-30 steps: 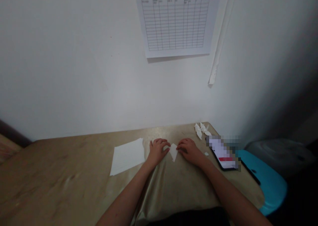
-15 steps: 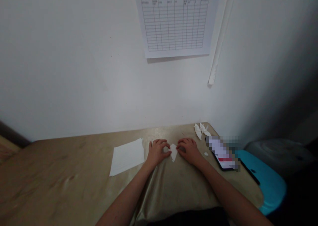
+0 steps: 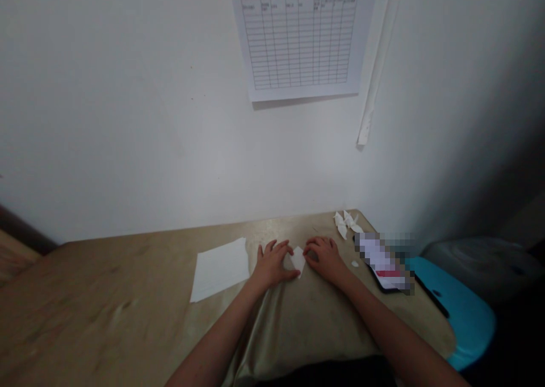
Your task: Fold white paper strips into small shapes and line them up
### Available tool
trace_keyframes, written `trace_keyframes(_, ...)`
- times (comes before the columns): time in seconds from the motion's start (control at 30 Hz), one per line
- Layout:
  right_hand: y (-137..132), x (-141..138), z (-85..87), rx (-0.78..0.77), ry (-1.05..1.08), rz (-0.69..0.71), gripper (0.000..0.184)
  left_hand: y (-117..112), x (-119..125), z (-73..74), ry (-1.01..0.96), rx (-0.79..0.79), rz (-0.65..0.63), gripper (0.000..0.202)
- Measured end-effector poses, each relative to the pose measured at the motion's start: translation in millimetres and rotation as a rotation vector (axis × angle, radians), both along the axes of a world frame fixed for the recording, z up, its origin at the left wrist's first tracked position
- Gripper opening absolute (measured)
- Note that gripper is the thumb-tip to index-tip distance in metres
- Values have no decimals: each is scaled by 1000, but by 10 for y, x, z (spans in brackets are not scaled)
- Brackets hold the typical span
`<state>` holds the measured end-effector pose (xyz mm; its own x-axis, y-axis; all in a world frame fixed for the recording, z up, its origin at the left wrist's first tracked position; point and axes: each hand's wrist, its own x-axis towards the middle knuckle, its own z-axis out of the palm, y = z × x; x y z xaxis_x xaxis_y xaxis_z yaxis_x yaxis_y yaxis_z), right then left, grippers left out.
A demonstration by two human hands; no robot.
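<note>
A small folded white paper piece [image 3: 298, 258] lies on the tan table [image 3: 128, 313] between my hands. My left hand [image 3: 272, 264] presses on its left side, fingers stretched out toward it and the thumb along its lower edge. Curled fingers of my right hand [image 3: 326, 256] pinch the paper's right edge against the table. Both forearms reach in from the bottom of the view.
A stack of flat white sheets [image 3: 220, 268] lies left of my hands. Several folded paper shapes [image 3: 346, 222] sit at the table's far right corner beside a phone [image 3: 383, 262]. A blue stool [image 3: 460, 313] stands to the right. A printed grid sheet [image 3: 300, 38] hangs on the wall.
My left hand has slid a little right and forward, its fingers straightening over the folded paper and its thumb moving under the lower tip. The right hand has barely shifted.
</note>
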<state>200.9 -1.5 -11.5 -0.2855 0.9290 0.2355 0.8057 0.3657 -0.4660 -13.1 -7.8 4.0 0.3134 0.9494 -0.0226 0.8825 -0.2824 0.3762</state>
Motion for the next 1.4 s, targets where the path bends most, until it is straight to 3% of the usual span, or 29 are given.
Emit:
trace_keyframes(0.2,-20,-8,35,6,-13,-2,17,-18,16,28,18,-36,-22,71)
trace_keyframes(0.4,-15,-17,20,8,-45,-6,17,21,-40,-36,-18,6,-45,70)
trace_keyframes(0.67,-58,5,46,-51,-39,9,23,98,-118,-82,-32,39,-51,44)
trace_keyframes(0.97,-118,-3,65,-116,-37,34,48,193,-65,-154,-78,110,24,19)
trace_keyframes(1.23,-147,-1,91,-119,-65,52,62,253,-28,-155,-119,186,41,14)
trace_keyframes(1.4,-114,38,75,-103,-44,75,55,240,-25,-145,-132,211,40,12)
